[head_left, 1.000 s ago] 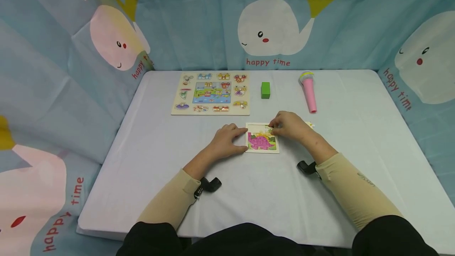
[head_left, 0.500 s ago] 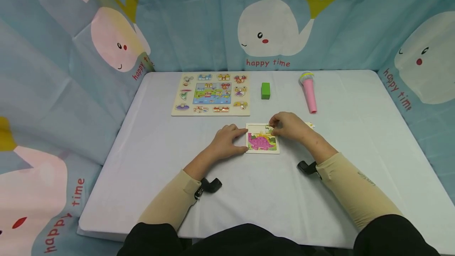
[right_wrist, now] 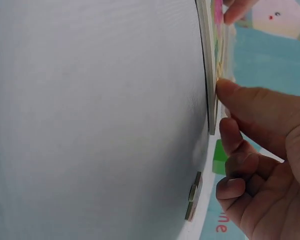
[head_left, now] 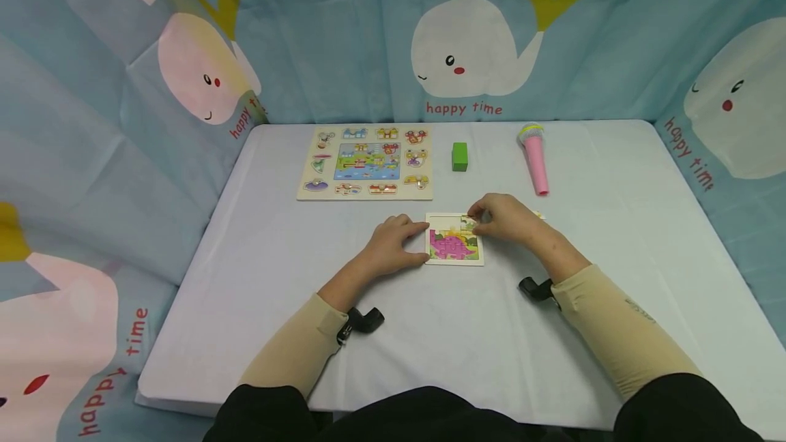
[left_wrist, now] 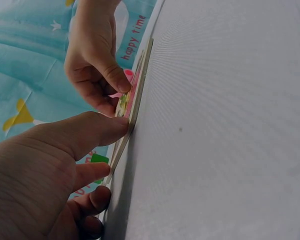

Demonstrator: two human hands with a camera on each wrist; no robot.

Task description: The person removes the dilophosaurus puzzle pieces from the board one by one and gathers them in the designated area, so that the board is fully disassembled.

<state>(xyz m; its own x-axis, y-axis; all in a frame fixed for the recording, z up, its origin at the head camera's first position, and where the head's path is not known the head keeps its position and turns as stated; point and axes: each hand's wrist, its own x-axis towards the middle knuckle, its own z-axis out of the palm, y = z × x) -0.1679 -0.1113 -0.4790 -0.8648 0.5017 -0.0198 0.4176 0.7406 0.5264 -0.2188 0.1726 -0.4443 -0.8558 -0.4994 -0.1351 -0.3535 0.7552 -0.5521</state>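
Left hand (head_left: 391,245) spread wide against left edge of dinosaur puzzle (head_left: 454,262), which lies between hands; right hand (head_left: 502,218) narrow at corner tile (head_left: 467,222), pinch unclear. Risks: uneven press jamming tile; slack bracing letting puzzle slide; right hand knocking loose pieces (right_wrist: 193,196) beside it.

Setting: small draped enclosure around a table, consistent with a staged recording station dressed in a children's theme. Blue whale-print curtain (head_left: 344,53), lettered "happy time", hangs along far, left and right sides. White-covered table (head_left: 245,251) occupies the middle. Black wrist-worn cameras (head_left: 366,320) support the recording reading. Toys visible: peg puzzle board (head_left: 367,164) far left, green block (head_left: 459,157) far centre, pink toy microphone (head_left: 537,166) far right, dinosaur jigsaw (head_left: 453,247) nearer. Building behind the fabric: hidden.
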